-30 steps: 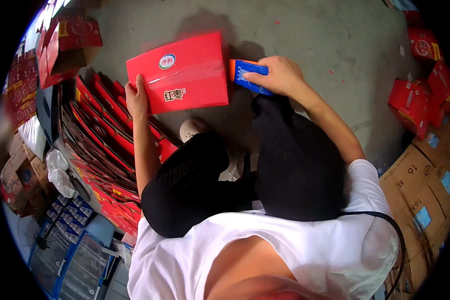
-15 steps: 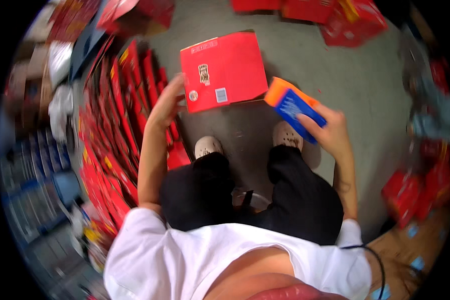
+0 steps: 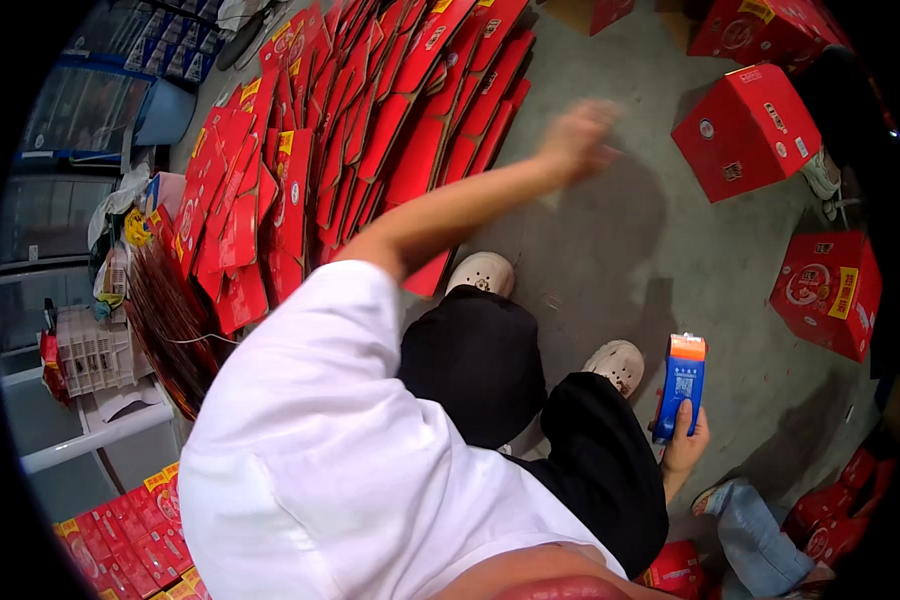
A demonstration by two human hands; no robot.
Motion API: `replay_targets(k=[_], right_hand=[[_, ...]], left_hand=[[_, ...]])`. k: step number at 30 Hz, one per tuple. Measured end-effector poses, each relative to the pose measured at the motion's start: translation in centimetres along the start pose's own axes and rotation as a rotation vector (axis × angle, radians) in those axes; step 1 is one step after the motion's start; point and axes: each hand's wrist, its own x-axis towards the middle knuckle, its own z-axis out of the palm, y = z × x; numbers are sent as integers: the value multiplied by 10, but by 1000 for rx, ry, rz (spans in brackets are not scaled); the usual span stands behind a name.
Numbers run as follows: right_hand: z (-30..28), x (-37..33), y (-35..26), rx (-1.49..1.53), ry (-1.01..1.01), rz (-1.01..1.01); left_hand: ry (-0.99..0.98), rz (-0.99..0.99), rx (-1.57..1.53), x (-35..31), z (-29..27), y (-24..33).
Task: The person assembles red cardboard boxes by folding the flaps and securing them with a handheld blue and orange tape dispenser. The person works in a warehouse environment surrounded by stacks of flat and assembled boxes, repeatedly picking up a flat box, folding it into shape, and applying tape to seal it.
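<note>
My left arm stretches forward and to the right over the floor. Its hand (image 3: 578,140) is smeared by motion, with the fingers loosely spread and nothing seen in them. Low on the right, my right hand (image 3: 686,440) grips a blue and orange tape dispenser (image 3: 682,385), orange end pointing away from me. Beyond my left hand, apart from it, a red cardboard box (image 3: 735,135) sits tilted at the upper right. Left of my outstretched arm, many flattened red cartons (image 3: 370,120) lean in tight rows.
Another red box (image 3: 825,290) stands on the right. A person's leg in light blue trousers (image 3: 760,545) shows at the lower right. Red packages (image 3: 130,540) are stacked at the lower left, below a white crate (image 3: 90,350). A blue bin (image 3: 165,112) stands at the upper left.
My view has turned, bringing the carton rows to the top. My left hand has swung forward and right, and the box formerly beside it is no longer there. The tape dispenser stays in my right hand.
</note>
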Motion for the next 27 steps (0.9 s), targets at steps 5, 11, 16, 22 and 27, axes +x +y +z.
replay_targets(k=[5, 11, 16, 22, 27], right_hand=[[1, 8, 17, -39, -31, 73], [38, 16, -8, -24, -102, 95], [27, 20, 17, -99, -56, 28], [43, 22, -7, -296, -36, -19], [56, 32, -32, -268, -54, -163]], left_hand=[[-143, -648, 989, -112, -132, -153], [-261, -555, 750, -129, -196, -200], [-202, -545, 606, -131, -225, -187], [1, -184, 343, -121, -241, -67], [101, -120, 190, -15, -263, 48]])
